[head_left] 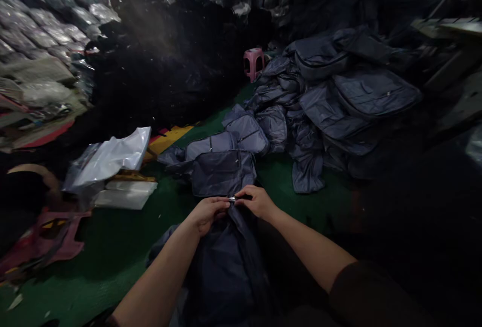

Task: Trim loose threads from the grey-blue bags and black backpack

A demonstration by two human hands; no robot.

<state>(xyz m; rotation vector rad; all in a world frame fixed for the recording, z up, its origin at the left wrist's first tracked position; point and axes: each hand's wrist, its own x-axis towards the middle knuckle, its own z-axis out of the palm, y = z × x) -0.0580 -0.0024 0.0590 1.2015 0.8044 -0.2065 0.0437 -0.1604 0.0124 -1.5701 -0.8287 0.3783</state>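
A dark blue fabric bag (226, 261) lies across my lap, and its upper edge is raised between my hands. My left hand (211, 212) is closed, pinching that edge with thumb and fingers. Close against it, my right hand (258, 201) pinches a small shiny silver piece (232, 199) that looks like a zipper slider; its exact shape is too small to make out. Just beyond my fingers, another dark blue bag (222, 171) with zippers lies on the green floor (273, 176).
A large heap of dark blue bags (331, 96) lies ahead to the right. A pink stool (253, 63) stands behind it. On the left are clear plastic bags (113, 158) and another pink stool (56, 236). Plastic-wrapped bundles (48, 25) are piled at the back left.
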